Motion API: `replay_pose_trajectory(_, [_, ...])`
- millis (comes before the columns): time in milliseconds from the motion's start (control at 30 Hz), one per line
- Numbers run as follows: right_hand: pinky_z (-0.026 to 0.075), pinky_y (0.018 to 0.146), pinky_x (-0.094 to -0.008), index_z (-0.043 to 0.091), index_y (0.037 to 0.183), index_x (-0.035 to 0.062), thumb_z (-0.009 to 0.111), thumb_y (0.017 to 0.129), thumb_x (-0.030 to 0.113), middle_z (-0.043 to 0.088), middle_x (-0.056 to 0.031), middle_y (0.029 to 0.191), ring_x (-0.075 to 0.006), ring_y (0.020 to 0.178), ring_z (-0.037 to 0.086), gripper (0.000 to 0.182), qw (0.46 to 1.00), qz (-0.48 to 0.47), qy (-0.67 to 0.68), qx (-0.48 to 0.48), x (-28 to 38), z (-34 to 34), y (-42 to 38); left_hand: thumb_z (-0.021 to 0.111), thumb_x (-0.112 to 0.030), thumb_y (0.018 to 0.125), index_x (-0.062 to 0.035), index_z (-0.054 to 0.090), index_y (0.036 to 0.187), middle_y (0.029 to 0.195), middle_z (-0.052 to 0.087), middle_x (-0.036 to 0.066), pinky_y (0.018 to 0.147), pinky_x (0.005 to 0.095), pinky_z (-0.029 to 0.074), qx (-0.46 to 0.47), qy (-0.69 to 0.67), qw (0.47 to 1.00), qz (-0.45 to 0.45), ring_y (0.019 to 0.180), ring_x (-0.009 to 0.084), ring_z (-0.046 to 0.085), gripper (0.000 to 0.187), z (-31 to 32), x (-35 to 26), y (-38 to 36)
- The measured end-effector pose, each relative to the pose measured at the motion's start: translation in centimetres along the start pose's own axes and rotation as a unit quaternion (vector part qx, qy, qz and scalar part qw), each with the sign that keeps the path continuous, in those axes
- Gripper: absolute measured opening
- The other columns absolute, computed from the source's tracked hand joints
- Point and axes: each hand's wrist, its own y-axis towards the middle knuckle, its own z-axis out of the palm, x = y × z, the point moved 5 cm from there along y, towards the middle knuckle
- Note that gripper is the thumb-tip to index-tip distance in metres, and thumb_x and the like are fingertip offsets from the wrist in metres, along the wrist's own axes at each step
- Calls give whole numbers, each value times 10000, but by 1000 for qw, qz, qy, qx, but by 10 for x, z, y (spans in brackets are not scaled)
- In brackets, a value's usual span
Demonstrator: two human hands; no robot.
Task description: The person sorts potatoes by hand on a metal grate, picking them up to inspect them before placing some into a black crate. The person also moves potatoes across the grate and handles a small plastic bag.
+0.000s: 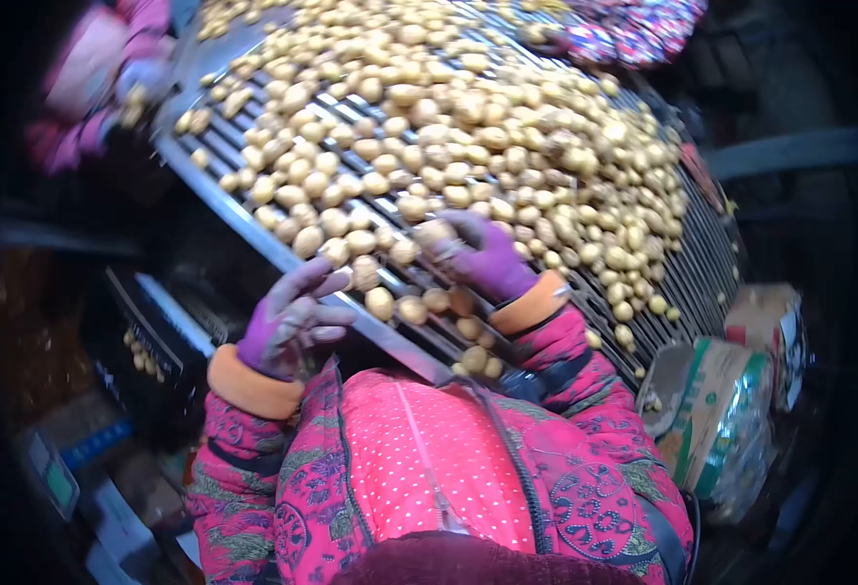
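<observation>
Many pale potatoes [507,136] lie over a sorting rack of dark parallel bars [677,283] with a metal edge [224,200]. My left hand [297,320], in a purple and grey glove, hovers at the near metal edge beside several potatoes. Its fingers are spread and slightly bent, with nothing visible in them. My right hand [482,255], in a similar glove, is over the bars with its fingers curled round a potato [435,233]. Below that hand, loose potatoes [411,310] sit on the bars.
At the upper left, another person's gloved hand [144,80] is beside the rack. A patterned sleeve [633,29] of someone else shows at the top right. A black crate [146,341] with some potatoes stands lower left. Cartons [726,405] and plastic wrapping lie at right.
</observation>
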Motion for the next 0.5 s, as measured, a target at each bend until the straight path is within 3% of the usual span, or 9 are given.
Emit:
replay_pose_trajectory(67, [489, 884, -364, 553, 1298, 40, 669, 876, 293, 649, -150, 1110, -220, 1005, 617, 506, 996, -90, 4, 18, 1, 23, -20, 686, -285, 878, -91, 317, 1477, 1396, 483, 166, 799, 325, 567, 79, -45, 994, -56, 1040, 268, 648, 730, 34, 24, 41])
replay_pose_trajectory(100, [495, 875, -369, 533, 1321, 47, 666, 875, 286, 645, -157, 1117, -232, 965, 630, 523, 989, -51, 86, 108, 29, 32, -31, 712, -287, 856, -101, 314, 1478, 1366, 505, 166, 770, 321, 569, 124, -55, 987, -82, 1027, 244, 646, 762, 46, 34, 57])
replay_pose_trajectory(133, [501, 863, -368, 534, 1325, 54, 665, 875, 279, 643, -155, 1115, -229, 948, 634, 519, 994, -89, 37, 58, 24, 21, -41, 731, -284, 840, -106, 353, 1448, 1322, 540, 154, 665, 300, 539, 156, -97, 981, -66, 967, 215, 645, 737, 64, 36, 64])
replay_pose_trajectory(167, [506, 852, -367, 535, 1328, 62, 664, 875, 272, 642, -154, 1113, -226, 930, 639, 516, 992, -124, -12, 13, 16, 13, -49, 747, -258, 826, -94, 426, 1376, 1210, 600, 142, 594, 284, 492, 51, -35, 993, -97, 912, 208, 646, 658, 50, 45, 62])
replay_pose_trajectory(267, [530, 812, -396, 502, 1374, 106, 688, 835, 266, 631, -171, 1168, -280, 956, 668, 593, 979, -30, -173, -98, -17, -46, -93, 771, -238, 802, -80, 509, 1244, 1025, 629, 124, 591, 283, 490, 30, -56, 992, -111, 803, 203, 629, 538, 15, 48, 56])
replay_pose_trajectory(300, [534, 782, -430, 467, 1406, 137, 704, 814, 306, 643, -166, 1101, -310, 899, 669, 660, 952, -89, -262, -130, -20, -61, -112, 775, -237, 798, -76, 532, 1196, 966, 628, 117, 590, 282, 490, 8, -58, 994, -87, 759, 198, 619, 493, 8, 44, 51])
replay_pose_trajectory(367, [520, 699, -463, 347, 1477, 148, 712, 770, 394, 629, -144, 987, -341, 815, 649, 833, 912, 66, -406, -5, -67, -66, -166, 723, -225, 849, -78, 563, 1041, 868, 584, 81, 525, 264, 425, -28, -86, 995, -51, 623, 153, 527, 291, 1, 30, 40])
replay_pose_trajectory(433, [517, 680, -457, 290, 1498, 145, 699, 769, 429, 630, -149, 987, -342, 814, 648, 883, 885, 81, -455, 48, -70, -46, -177, 666, -269, 896, -79, 552, 998, 818, 563, 77, 501, 251, 387, -91, -3, 995, -42, 599, 146, 502, 245, -15, 25, 29])
replay_pose_trajectory(500, [516, 682, -457, 282, 1500, 145, 686, 781, 430, 630, -150, 987, -342, 809, 648, 872, 905, 45, -423, 31, -65, -33, -161, 639, -301, 913, -80, 547, 983, 806, 560, 78, 496, 247, 385, -103, 13, 994, -27, 592, 145, 500, 250, -30, 20, 14])
